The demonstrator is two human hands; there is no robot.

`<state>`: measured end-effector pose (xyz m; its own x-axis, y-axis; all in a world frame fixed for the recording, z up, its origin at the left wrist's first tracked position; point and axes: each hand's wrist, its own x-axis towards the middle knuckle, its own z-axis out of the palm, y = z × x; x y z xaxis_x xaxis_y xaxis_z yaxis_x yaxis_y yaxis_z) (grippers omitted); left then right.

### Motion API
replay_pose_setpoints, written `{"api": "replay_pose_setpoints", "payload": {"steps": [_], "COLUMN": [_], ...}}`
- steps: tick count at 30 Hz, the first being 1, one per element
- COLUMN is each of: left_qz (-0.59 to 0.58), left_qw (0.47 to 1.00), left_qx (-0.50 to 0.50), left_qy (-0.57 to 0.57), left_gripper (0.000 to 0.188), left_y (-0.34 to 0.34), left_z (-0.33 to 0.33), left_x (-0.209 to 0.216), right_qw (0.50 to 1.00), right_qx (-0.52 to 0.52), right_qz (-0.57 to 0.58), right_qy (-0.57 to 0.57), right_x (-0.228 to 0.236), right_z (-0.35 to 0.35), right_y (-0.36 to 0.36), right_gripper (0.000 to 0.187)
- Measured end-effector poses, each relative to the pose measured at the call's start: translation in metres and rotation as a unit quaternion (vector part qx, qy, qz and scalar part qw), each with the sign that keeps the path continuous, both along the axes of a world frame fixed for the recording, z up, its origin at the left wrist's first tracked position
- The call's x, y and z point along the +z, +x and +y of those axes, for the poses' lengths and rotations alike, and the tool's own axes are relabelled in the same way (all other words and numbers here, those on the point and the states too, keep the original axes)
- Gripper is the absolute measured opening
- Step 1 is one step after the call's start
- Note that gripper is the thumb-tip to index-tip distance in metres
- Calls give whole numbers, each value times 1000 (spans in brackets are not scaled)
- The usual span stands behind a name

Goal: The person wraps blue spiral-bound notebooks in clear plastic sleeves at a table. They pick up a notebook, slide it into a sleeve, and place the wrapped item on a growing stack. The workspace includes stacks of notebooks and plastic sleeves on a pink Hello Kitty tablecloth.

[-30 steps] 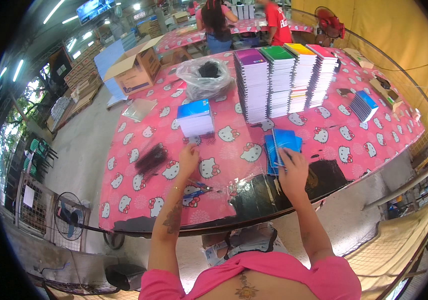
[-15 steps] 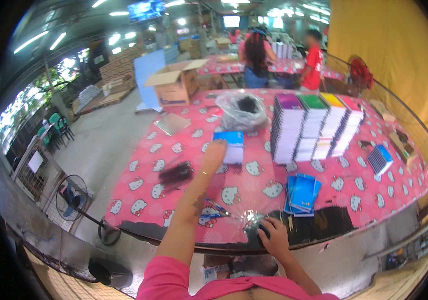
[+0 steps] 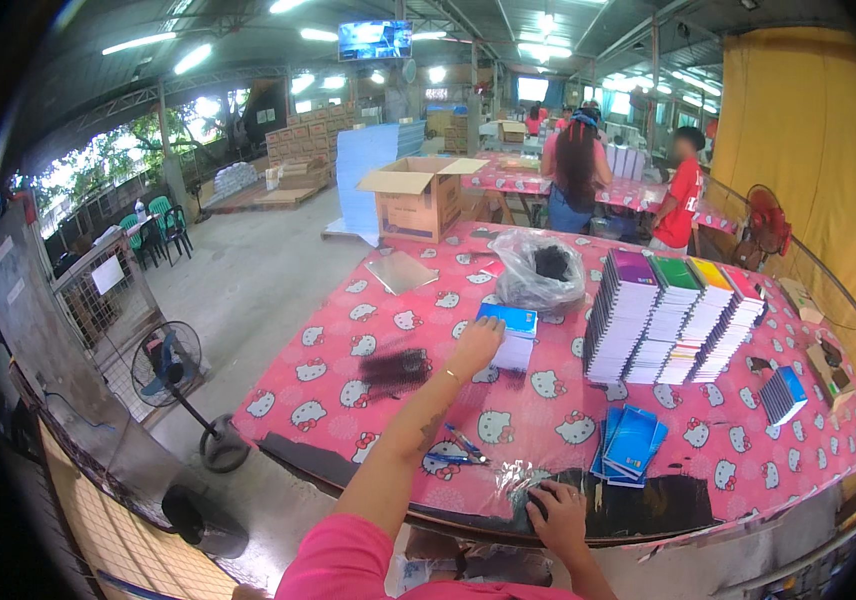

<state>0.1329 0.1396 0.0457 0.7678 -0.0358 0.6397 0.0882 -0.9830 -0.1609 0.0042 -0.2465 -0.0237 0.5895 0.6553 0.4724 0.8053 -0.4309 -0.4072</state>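
On the pink cartoon-print tablecloth (image 3: 368,330), my left hand (image 3: 475,345) lies flat on the small blue-covered notebook stack (image 3: 514,335), not yet gripping it; closing around one comes next. My right hand (image 3: 558,512) presses crinkled clear plastic wrap (image 3: 520,476) at the near edge.

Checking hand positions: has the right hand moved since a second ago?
Yes. The right hand has pulled back from the loose blue notebooks to the table's near edge.
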Motion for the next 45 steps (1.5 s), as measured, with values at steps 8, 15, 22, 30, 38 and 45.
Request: {"api": "replay_pose_setpoints", "payload": {"steps": [8,15,22,30,38,45], "left_qz": [9,41,86,73,41,42], "left_qw": [1000,993,973,965,980,988], "left_qx": [9,-13,-15,-6,-40,-21], "left_qy": [16,-111,-213,-252,-191,-146], "left_gripper": [15,13,16,17,13,16], "left_y": [13,17,31,28,17,21], "left_z": [7,-5,19,17,5,3], "left_x": [3,5,19,27,26,21], "right_qw": [1000,1000,1000,1000,999,1000], "right_qx": [8,-3,1,3,9,7], "right_qz": [19,19,23,28,33,22], "right_qy": [1,2,-7,-5,-3,4], "right_x": [1,0,6,7,2,-3], "right_z": [0,-3,-3,-2,-3,-5], "right_y": [1,0,0,0,4,3], "right_gripper": [27,27,27,27,28,28]}}
